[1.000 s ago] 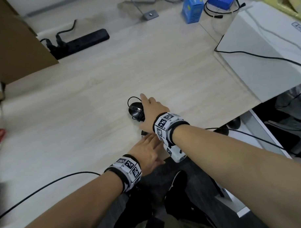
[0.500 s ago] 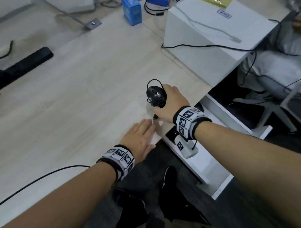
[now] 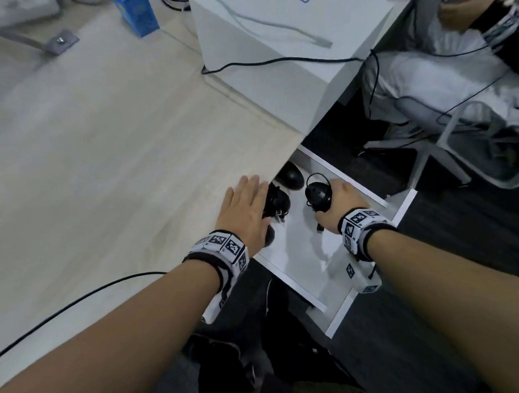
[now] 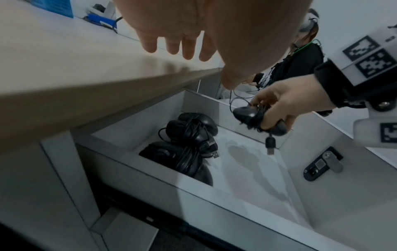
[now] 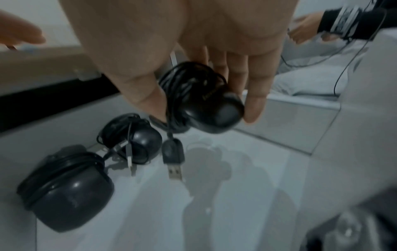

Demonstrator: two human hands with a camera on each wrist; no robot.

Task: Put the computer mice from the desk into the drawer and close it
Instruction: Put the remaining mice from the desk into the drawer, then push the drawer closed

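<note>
My right hand (image 3: 330,201) grips a black mouse (image 3: 317,194) with its cable wound round it, just above the floor of the open white drawer (image 3: 307,253). In the right wrist view, thumb and fingers pinch that mouse (image 5: 206,103) and its USB plug (image 5: 175,171) dangles below. Three more cable-wrapped mice (image 4: 189,135) lie in the drawer's left part, under the desk edge; two of them (image 5: 66,188) show in the right wrist view. My left hand (image 3: 247,208) is flat with straight fingers over the wooden desk's (image 3: 118,142) edge, holding nothing.
A white box (image 3: 276,48) and a blue carton (image 3: 137,15) stand at the desk's far side. A black cable (image 3: 79,299) crosses the desk's near left. Another person (image 3: 482,27) sits on a chair (image 3: 456,136) to the right. The drawer front carries a lock (image 4: 320,166).
My right hand lifted the mouse off the desk and carried it right and down over the open drawer. My left hand stayed at the desk's edge. The head view swung right.
</note>
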